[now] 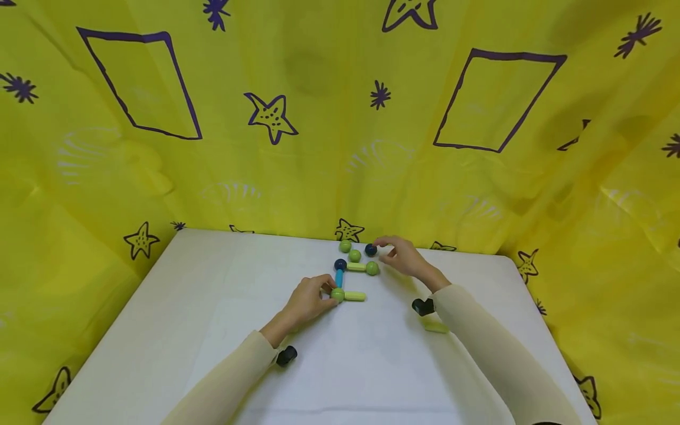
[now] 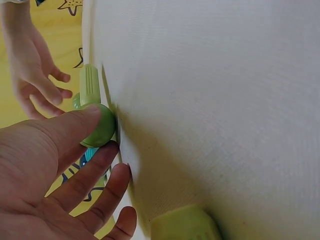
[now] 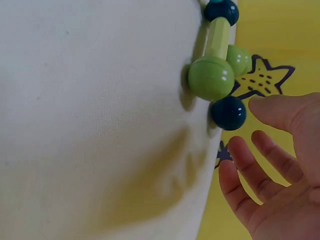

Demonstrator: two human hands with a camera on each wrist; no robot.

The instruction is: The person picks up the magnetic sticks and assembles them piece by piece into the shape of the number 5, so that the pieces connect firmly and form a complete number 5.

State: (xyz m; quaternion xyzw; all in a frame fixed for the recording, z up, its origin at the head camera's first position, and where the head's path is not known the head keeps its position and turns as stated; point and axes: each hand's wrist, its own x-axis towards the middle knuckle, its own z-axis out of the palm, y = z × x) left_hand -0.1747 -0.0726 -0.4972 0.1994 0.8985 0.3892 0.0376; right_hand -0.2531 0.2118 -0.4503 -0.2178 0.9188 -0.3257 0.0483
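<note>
My left hand [image 1: 310,300] pinches a green ball [image 1: 337,294] between thumb and fingers, at the near corner of a joined ball-and-stick shape. From that ball a yellow-green stick [image 1: 355,296] points right and a blue stick [image 1: 339,278] runs back to a dark blue ball [image 1: 340,264]. Another yellow-green stick [image 1: 356,267] links the dark blue ball to a second green ball [image 1: 372,268]. My right hand [image 1: 405,257] hovers beside a loose dark blue ball [image 3: 229,113], its thumb and fingers spread with nothing between them.
Two loose green balls, a rear one [image 1: 345,246] and a nearer one [image 1: 354,255], lie near the white table's [image 1: 212,354] back edge. A yellow-green stick [image 1: 435,326] lies by the right sleeve. A yellow patterned curtain [image 1: 319,165] surrounds the table behind and at the sides.
</note>
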